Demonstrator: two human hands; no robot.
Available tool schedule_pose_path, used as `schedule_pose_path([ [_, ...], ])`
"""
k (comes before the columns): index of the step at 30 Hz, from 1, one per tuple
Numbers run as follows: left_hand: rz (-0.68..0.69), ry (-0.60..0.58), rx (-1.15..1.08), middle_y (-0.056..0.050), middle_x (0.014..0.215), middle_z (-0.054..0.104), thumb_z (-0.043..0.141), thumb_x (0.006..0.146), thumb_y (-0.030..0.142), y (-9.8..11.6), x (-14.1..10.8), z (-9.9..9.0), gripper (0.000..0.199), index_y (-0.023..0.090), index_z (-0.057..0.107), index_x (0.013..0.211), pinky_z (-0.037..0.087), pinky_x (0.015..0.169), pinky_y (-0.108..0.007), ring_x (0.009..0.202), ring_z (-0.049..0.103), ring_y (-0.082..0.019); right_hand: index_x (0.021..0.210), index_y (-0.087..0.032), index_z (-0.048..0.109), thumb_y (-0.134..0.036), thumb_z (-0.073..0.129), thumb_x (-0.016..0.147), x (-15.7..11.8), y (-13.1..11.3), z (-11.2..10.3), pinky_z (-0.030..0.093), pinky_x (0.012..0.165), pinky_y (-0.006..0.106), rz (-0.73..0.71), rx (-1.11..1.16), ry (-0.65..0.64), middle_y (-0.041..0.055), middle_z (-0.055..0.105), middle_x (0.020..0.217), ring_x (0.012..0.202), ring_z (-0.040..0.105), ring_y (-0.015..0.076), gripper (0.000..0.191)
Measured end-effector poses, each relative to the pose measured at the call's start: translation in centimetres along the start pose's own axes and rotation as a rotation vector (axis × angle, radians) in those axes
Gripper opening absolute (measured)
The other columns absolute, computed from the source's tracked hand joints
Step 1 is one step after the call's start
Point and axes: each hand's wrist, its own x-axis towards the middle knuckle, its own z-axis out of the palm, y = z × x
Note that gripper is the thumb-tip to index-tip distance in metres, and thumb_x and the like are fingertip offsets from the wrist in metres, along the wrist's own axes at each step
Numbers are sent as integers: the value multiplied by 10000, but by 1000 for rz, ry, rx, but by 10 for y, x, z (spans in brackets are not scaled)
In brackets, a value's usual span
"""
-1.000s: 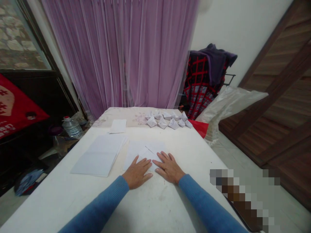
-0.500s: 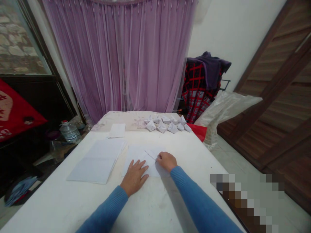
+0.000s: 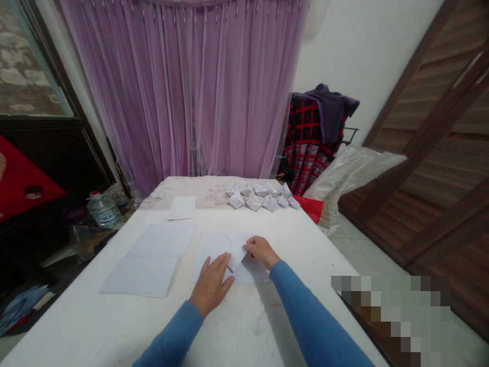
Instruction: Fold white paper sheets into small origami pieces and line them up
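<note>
A small folded white paper (image 3: 237, 256) lies over a flat white sheet (image 3: 252, 275) at the middle of the table. My left hand (image 3: 211, 285) rests on the sheet with fingers spread, its fingertips at the left edge of the folded paper. With thumb and fingers pinched, my right hand (image 3: 260, 250) holds the right corner of the folded paper. To the left lies a stack of larger white sheets (image 3: 148, 257), and beyond it a small stack of white paper (image 3: 182, 207). Several folded white paper shapes (image 3: 253, 202) stand in two rows at the far right.
The white-covered table (image 3: 229, 326) reaches back toward purple curtains (image 3: 237, 92). A red item (image 3: 311, 208) and a translucent plastic bag (image 3: 344, 168) are beyond its right edge. A large plastic bottle (image 3: 103, 210) stands off the left side.
The folded paper now shows a different, pointed shape beside my left fingertips. My right hand keeps its pinch near the same place. The whole view has shifted slightly.
</note>
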Motion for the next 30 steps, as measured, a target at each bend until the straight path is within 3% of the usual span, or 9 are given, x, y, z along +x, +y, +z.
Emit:
schedule_pose_path([
  [5,-48,82,-62,-134,1456,463,408,947,333,-9,2,1,525,173,345,1443,311,1127,-497,1349,425,-225,1000,-207,650,-271,462,872,-16,-15,-37,450,720,260,-69,11,342,33,697,888,832,633,177,236],
  [6,-67,100,-72,-134,1447,475,408,945,332,-12,3,3,519,169,361,1436,331,1118,-489,1336,443,-228,995,-197,651,-260,471,865,-21,-21,-39,446,725,269,-155,-15,463,40,692,866,808,631,179,231],
  [7,-85,121,-81,-133,1436,488,409,943,332,-15,3,4,513,168,377,1428,349,1109,-478,1323,460,-230,1009,-196,648,-248,473,868,-26,-27,-37,442,752,272,-204,-24,495,47,689,899,831,628,178,231],
  [10,-134,198,-95,-123,1393,538,419,936,338,-24,4,9,495,177,419,1404,389,1084,-454,1278,512,-232,994,-207,665,-278,569,832,-35,-42,-11,454,753,244,-309,-22,439,37,699,896,803,638,160,201],
  [12,-163,238,-92,-120,1366,565,415,935,331,-30,3,11,487,179,428,1397,400,1074,-454,1254,535,-231,1092,-214,651,-346,558,862,-32,-42,10,480,745,230,-433,99,299,28,717,920,777,655,146,281],
  [15,-197,239,-79,-125,1347,581,399,939,319,-34,0,10,485,161,428,1397,385,1084,-457,1247,541,-227,1131,-212,635,-334,366,950,-15,-20,21,507,755,251,-330,131,295,32,725,989,825,676,152,346],
  [21,-277,88,34,-144,1410,515,458,918,433,-18,-2,3,587,151,395,1430,238,1136,-554,1355,411,-294,1061,-194,674,-261,429,890,6,39,5,501,787,312,-167,-8,345,72,728,983,892,671,209,305],
  [25,-262,-32,115,-154,1489,405,519,872,520,-5,5,-7,723,155,333,1468,182,1134,-604,1399,325,-331,1121,-192,663,-264,471,884,-1,45,21,471,870,306,-232,-74,317,81,708,1084,999,643,219,313],
  [30,-200,-107,171,-143,1519,355,529,882,488,-1,22,-15,647,199,388,1443,213,1112,-626,1404,315,-331,1125,-211,663,-245,488,886,-5,41,40,419,949,319,-337,-137,300,68,695,1116,1063,598,217,298],
])
